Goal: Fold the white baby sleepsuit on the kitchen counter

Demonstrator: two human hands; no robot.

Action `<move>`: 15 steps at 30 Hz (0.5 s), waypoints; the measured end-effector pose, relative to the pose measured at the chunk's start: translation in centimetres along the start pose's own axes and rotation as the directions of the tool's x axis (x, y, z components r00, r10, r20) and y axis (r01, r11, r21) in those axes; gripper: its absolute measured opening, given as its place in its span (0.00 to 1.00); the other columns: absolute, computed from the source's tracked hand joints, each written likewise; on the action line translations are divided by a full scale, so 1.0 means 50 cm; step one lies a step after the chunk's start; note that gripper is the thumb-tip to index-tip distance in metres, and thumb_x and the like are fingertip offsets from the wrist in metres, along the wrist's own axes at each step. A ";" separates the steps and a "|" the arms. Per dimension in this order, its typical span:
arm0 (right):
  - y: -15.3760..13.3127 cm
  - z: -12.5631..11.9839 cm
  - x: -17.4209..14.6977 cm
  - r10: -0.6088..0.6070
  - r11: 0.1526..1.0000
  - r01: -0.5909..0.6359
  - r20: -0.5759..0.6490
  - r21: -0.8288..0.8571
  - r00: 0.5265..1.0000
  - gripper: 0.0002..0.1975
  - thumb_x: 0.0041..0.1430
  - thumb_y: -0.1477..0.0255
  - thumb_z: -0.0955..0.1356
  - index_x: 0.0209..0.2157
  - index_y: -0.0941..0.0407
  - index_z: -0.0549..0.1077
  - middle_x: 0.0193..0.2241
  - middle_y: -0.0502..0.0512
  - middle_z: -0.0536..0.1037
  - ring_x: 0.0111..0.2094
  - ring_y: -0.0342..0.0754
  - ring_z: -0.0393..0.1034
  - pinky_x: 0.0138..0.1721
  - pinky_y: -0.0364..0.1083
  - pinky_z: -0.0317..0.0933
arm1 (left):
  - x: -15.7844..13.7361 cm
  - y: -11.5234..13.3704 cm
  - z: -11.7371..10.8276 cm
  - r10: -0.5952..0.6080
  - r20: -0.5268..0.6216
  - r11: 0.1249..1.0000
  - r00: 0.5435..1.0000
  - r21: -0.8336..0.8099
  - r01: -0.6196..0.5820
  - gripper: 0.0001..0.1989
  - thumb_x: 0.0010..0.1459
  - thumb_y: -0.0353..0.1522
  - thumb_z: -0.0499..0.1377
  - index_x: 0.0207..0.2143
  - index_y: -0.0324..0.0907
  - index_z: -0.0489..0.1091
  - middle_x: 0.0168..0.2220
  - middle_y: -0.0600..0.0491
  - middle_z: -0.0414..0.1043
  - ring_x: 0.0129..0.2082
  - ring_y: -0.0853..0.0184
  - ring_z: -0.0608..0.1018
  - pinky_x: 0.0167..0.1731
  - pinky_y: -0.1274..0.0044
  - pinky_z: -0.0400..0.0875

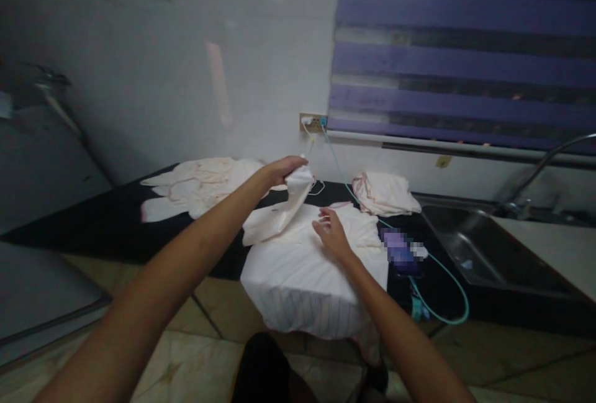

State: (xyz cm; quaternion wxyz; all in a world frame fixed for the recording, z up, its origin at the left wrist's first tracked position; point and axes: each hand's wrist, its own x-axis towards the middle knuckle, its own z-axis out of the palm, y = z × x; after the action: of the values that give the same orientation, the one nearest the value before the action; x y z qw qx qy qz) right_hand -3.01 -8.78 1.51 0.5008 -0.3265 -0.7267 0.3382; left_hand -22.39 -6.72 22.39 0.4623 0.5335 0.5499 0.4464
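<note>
Folding in progress: left hand (pixel 284 170) pinches a raised corner of the white garment (pixel 302 260) spread over the black counter (pixel 93 223) edge; right hand (pixel 331 229) lies flat, fingers spread, pinning it. Judged next: lay 1 flap across, smooth.

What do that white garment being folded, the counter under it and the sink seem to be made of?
White garment: soft, matte woven cloth, probably cotton; it creases and drapes over the edge. Black counter: smooth, hard, perhaps polished stone. Grey sink basin: apparently stainless steel, dull metallic sheen.
</note>
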 end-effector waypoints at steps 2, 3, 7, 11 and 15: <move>-0.021 0.017 0.011 0.133 0.968 -0.133 0.013 0.214 0.991 0.32 0.58 0.54 0.71 0.59 0.53 0.62 0.51 0.60 0.73 0.44 0.50 0.74 0.46 0.51 0.72 | 0.011 -0.020 0.040 -0.019 0.096 1.000 0.995 0.021 0.017 0.11 0.54 0.36 0.67 0.29 0.39 0.69 0.21 0.53 0.67 0.20 0.70 0.67 0.20 0.79 0.58; -0.028 0.023 0.018 0.190 0.934 -0.186 0.015 0.304 0.982 0.35 0.55 0.54 0.73 0.59 0.52 0.61 0.50 0.58 0.73 0.43 0.49 0.75 0.43 0.49 0.73 | 0.015 -0.031 0.058 -0.023 0.141 0.999 0.990 0.033 0.019 0.12 0.54 0.37 0.67 0.28 0.38 0.69 0.21 0.53 0.68 0.20 0.70 0.67 0.20 0.79 0.57; -0.040 0.022 0.039 0.348 0.784 -0.302 0.018 0.542 0.937 0.34 0.48 0.56 0.77 0.52 0.51 0.63 0.46 0.53 0.76 0.40 0.47 0.76 0.36 0.45 0.74 | 0.022 -0.068 0.122 -0.032 0.305 0.998 0.952 0.061 0.014 0.21 0.52 0.45 0.69 0.25 0.39 0.68 0.20 0.56 0.64 0.20 0.72 0.64 0.20 0.79 0.55; -0.030 -0.013 0.040 0.511 0.696 -0.363 -0.072 0.620 0.857 0.37 0.44 0.58 0.79 0.53 0.51 0.63 0.47 0.55 0.77 0.42 0.49 0.77 0.33 0.44 0.74 | 0.024 -0.101 0.159 -0.040 0.463 0.999 0.886 0.051 0.018 0.26 0.48 0.50 0.72 0.32 0.37 0.74 0.28 0.52 0.71 0.25 0.71 0.70 0.25 0.79 0.62; -0.006 -0.057 0.028 0.475 0.776 -0.311 -0.185 0.549 0.860 0.36 0.47 0.59 0.78 0.55 0.53 0.65 0.47 0.57 0.79 0.44 0.52 0.77 0.36 0.46 0.74 | 0.024 -0.147 0.173 -0.013 0.508 0.999 0.861 -0.022 0.028 0.28 0.52 0.47 0.72 0.49 0.40 0.75 0.49 0.46 0.77 0.42 0.67 0.78 0.41 0.79 0.71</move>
State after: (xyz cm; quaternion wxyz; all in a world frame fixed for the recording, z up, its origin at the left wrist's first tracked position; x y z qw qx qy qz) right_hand -0.73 -7.33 3.21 0.5937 -0.3809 -0.4389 0.5566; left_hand -15.14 -5.80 13.58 0.6030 0.6197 0.4080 0.2931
